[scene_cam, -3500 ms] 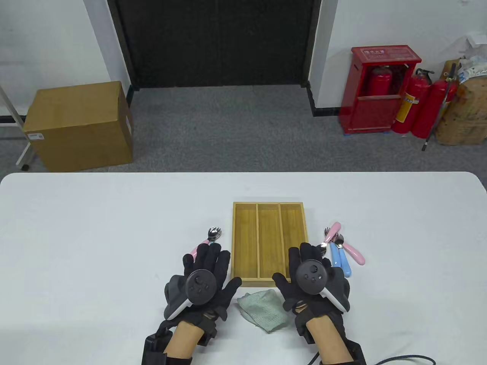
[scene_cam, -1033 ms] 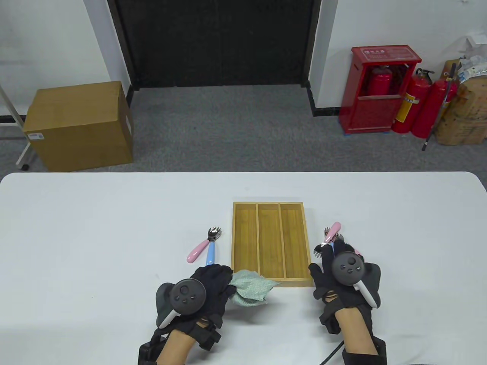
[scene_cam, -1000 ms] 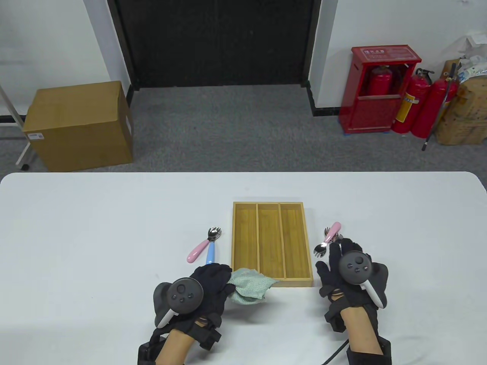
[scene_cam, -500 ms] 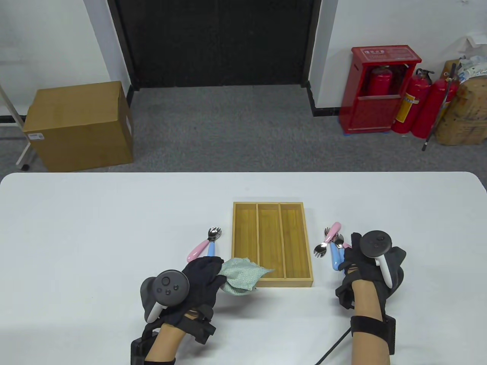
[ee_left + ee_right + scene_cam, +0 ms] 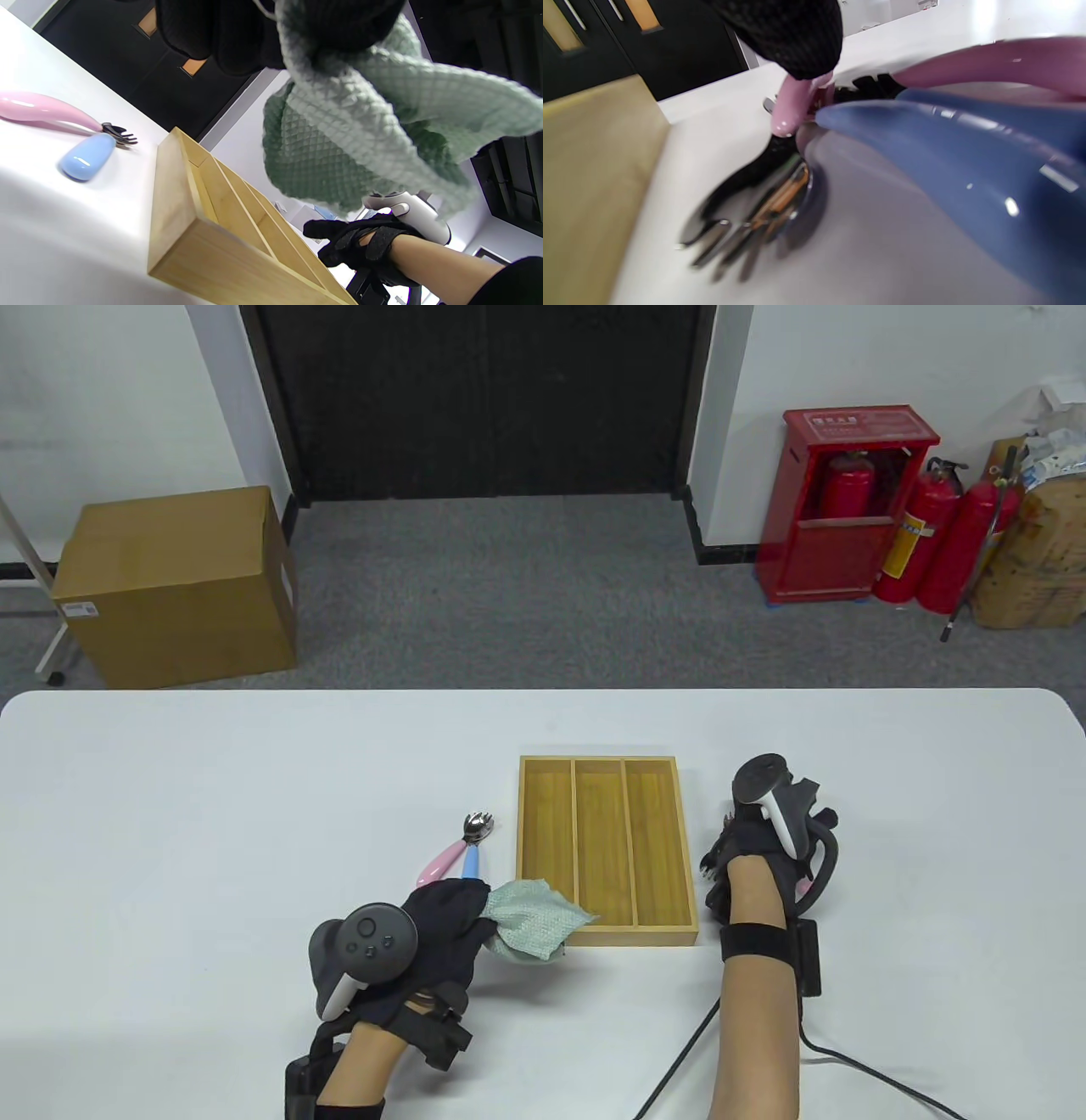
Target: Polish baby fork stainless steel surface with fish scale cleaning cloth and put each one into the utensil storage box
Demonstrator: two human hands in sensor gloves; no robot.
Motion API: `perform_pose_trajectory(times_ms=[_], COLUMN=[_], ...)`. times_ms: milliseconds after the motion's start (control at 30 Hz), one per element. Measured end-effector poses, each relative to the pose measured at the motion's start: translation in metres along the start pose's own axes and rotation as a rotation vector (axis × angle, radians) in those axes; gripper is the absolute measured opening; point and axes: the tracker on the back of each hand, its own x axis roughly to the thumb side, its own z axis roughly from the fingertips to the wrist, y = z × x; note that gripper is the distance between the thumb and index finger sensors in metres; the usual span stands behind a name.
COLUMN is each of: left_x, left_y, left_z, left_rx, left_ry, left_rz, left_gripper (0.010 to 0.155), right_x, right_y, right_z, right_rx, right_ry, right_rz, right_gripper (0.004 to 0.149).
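My left hand (image 5: pixel 471 912) hovers near the front left corner of the wooden storage box (image 5: pixel 543 848) and grips the bunched green fish scale cloth (image 5: pixel 534 920); in the left wrist view the cloth (image 5: pixel 360 127) hangs from the curled fingers (image 5: pixel 220 38). My right hand (image 5: pixel 747 848) reaches down onto the fork pile to the right of the box and hides most of it. In the right wrist view one fingertip (image 5: pixel 789 38) touches a pink fork handle (image 5: pixel 793 106), next to a blue-handled fork (image 5: pixel 967 169). Its grip is hidden. All three box compartments are empty.
Two more forks, one pink-handled (image 5: pixel 441 861) and one blue-handled (image 5: pixel 469 861), lie left of the box. The table's front edge runs below my wrists, and a cable (image 5: pixel 679 1060) trails from the right wrist.
My right hand has moved forward and left onto the right fork pile, rolling at the wrist. The left hand, which picked the cloth up earlier, has barely shifted.
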Motion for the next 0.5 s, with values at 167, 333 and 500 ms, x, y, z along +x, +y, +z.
perform_pose_trajectory(times_ms=[167, 333, 500], left_x=[-0.007, -0.011, -0.013], left_y=[0.001, -0.003, -0.006], left_z=[0.0, 0.0, -0.001], left_rx=[0.007, -0.007, -0.019], left_ry=[0.021, 0.031, 0.035], left_rz=[0.014, 0.003, 0.001], left_gripper=[0.047, 0.047, 0.047], right_x=[0.004, 0.011, 0.01], right_y=[0.011, 0.015, 0.015], right_z=[-0.011, -0.015, -0.016], right_rx=[0.083, 0.095, 0.102], right_ry=[0.005, 0.008, 0.03], right_rz=[-0.029, 0.002, 0.074], right_gripper=[0.056, 0.055, 0.055])
